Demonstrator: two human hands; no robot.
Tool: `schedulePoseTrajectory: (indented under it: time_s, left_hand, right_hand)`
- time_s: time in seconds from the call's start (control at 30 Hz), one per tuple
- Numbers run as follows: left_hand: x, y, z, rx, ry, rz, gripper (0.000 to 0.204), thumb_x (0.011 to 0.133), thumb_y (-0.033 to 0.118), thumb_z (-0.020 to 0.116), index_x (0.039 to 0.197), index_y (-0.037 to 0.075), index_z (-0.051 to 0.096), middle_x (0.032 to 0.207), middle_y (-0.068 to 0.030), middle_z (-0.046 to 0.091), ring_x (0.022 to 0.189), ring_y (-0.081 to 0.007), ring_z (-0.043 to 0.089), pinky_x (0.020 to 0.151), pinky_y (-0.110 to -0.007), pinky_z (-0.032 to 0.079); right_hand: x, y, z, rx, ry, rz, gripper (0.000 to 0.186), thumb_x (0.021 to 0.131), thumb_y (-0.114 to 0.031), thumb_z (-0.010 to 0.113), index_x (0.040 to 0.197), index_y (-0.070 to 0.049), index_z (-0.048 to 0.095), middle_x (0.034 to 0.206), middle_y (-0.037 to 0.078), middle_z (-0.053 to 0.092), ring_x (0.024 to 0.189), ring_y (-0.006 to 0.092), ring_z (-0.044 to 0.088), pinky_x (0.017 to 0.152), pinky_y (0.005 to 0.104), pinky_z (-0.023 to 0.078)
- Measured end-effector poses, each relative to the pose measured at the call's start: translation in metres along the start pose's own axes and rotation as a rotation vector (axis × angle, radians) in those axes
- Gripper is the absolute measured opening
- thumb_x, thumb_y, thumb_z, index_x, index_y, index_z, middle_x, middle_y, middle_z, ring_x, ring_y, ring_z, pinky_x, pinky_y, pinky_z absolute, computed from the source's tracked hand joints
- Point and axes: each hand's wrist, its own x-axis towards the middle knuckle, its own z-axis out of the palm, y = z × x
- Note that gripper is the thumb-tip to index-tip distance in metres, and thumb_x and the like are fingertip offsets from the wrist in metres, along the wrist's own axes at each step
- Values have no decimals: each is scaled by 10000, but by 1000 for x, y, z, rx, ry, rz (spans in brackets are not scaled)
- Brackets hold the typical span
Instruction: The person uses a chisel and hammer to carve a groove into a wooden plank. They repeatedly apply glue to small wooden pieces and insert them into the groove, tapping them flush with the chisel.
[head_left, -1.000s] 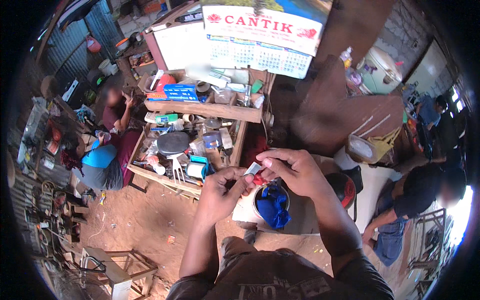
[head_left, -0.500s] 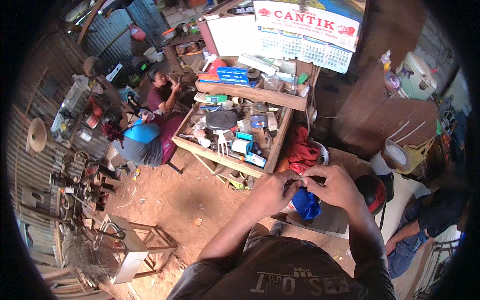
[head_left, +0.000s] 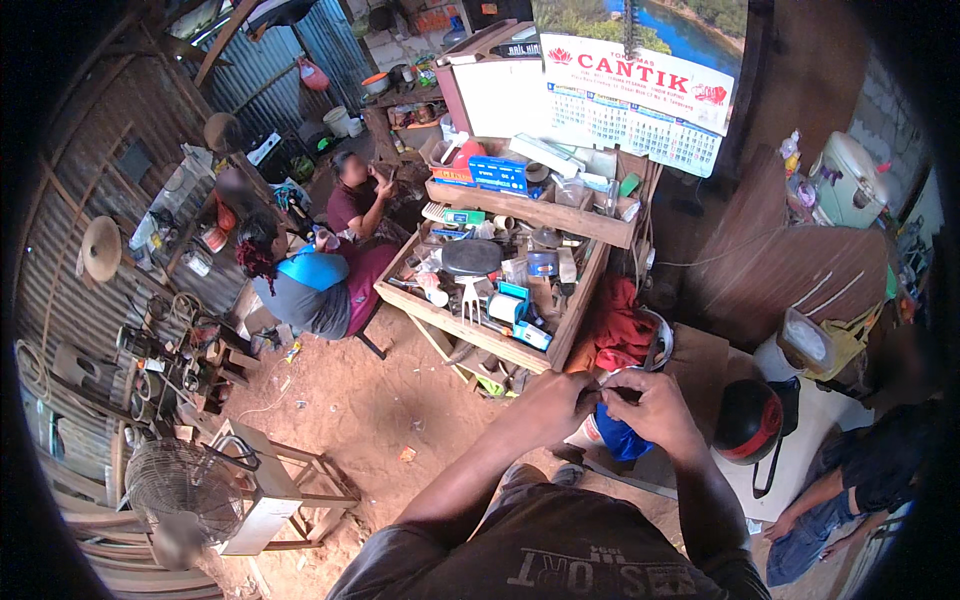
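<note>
My left hand (head_left: 556, 408) and my right hand (head_left: 648, 408) meet in front of my chest, fingertips pinched together. Something tiny is between them, too small to name. Just beyond the hands stands a wooden workbench tray (head_left: 462, 328) crowded with small items. Among these are a dark oval case (head_left: 471, 257), a white fork-shaped piece (head_left: 471, 299) and a blue tape dispenser (head_left: 508, 303). Blue cloth (head_left: 622, 438) hangs right below my right hand, and red cloth (head_left: 618, 325) lies heaped behind it.
A black and red helmet (head_left: 750, 420) rests to the right. Two people sit at the far left, one in a blue and grey top (head_left: 308, 285); another person (head_left: 850, 480) is at the right edge. A caged fan (head_left: 185, 490) stands by a wooden stand (head_left: 262, 500) at lower left.
The view has tilted, so the bench and surroundings sit further right and lower. My hands stay pinched together, a little lower in the picture.
</note>
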Motion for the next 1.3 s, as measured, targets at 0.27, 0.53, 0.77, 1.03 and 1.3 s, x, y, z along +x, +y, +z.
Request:
schedulePoseTrajectory:
  time_s: [0.27, 0.53, 0.77, 1.03, 1.3]
  left_hand:
    - [65, 13, -10, 385, 77, 124, 183, 966, 207, 634, 1088, 91, 709, 869, -239, 737, 805, -427, 736, 735, -534, 595]
    - [274, -77, -127, 593, 258, 644, 237, 900, 61, 639, 1111, 106, 739, 1082, -181, 737, 1032, -412, 694, 924, -542, 541]
    - [321, -160, -140, 970, 347, 272, 499, 877, 87, 615, 1375, 67, 632, 1277, -261, 667, 1204, -441, 617, 1054, -523, 487]
    - [108, 123, 152, -129, 77, 690, 211, 976, 144, 724, 1130, 0, 722, 1062, -177, 712, 1008, -306, 678, 923, -423, 523]
    - [-199, 309, 402, -683, -1094, 419, 243, 926, 65, 789, 1154, -1, 739, 1062, -97, 758, 1005, -163, 716, 910, -308, 565]
  right_hand:
    - [-19, 34, -21, -108, 579, 107, 137, 910, -152, 750, 981, -35, 737, 867, 105, 767, 802, 215, 762, 764, 345, 575]
    - [-153, 111, -26, -4, 562, 479, 133, 970, -109, 712, 985, 23, 704, 780, 78, 729, 697, 125, 695, 654, 299, 572]
    - [-290, 122, 7, -71, 686, 569, 174, 969, -154, 730, 1067, -11, 743, 902, 89, 765, 776, 161, 735, 700, 326, 595]
    - [-411, 45, 9, 219, 1042, 687, 227, 996, -193, 721, 1147, -35, 781, 1081, 111, 793, 904, 180, 761, 812, 341, 612]
    - [-608, -45, 34, 639, 1629, 541, 255, 1032, -115, 691, 1207, 65, 732, 937, 34, 744, 789, 76, 652, 738, 252, 553]
